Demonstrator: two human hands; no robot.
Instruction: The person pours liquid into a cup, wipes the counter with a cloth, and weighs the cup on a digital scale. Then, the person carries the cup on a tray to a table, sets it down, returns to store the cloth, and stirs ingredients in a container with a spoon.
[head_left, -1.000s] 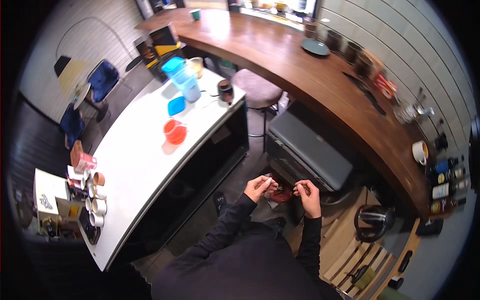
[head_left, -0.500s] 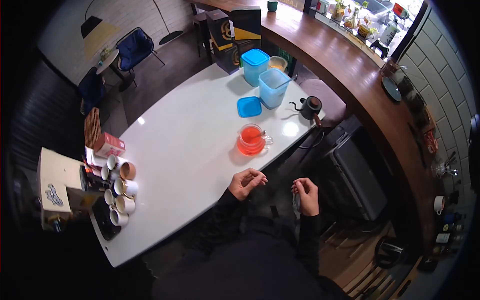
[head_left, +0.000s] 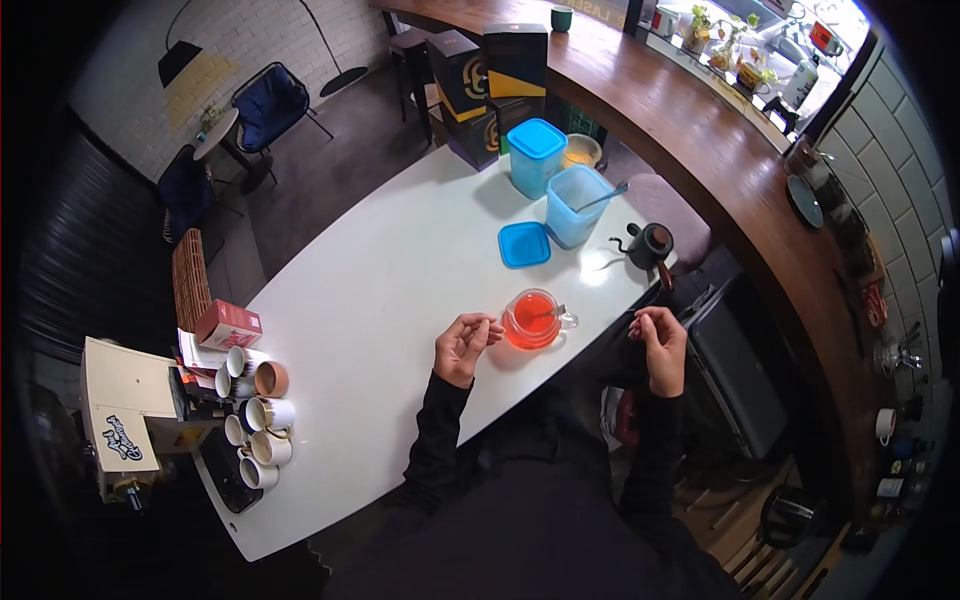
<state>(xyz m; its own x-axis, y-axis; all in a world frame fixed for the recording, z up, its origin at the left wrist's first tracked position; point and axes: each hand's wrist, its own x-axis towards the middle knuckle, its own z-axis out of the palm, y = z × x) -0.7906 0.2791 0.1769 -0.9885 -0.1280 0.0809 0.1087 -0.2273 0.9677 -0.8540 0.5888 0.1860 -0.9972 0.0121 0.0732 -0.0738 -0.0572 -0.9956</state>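
Observation:
My left hand (head_left: 464,347) hovers over the table just left of a glass cup (head_left: 531,322) of red-orange drink. Its fingers are bent in towards the thumb, and nothing shows between them. A spoon (head_left: 556,312) leans inside the cup, whose handle points right. Off the table's edge, to the right of the cup, my right hand (head_left: 663,352) is raised with its fingers curled to the thumb and no object visible in it. Behind the cup lie a blue lid (head_left: 525,245) and an uncovered blue container (head_left: 577,215) with a utensil sticking out.
A lidded blue container (head_left: 536,165) and a black gooseneck kettle (head_left: 650,247) stand at the far end of the white table (head_left: 370,330). Several mugs (head_left: 268,412) and a pink box (head_left: 229,326) are at left. A wooden counter (head_left: 690,110) curves along the right.
Both hands have risen and moved farther apart, the left one coming beside the cup. The camera view has shifted, so the table items appear lower and farther right.

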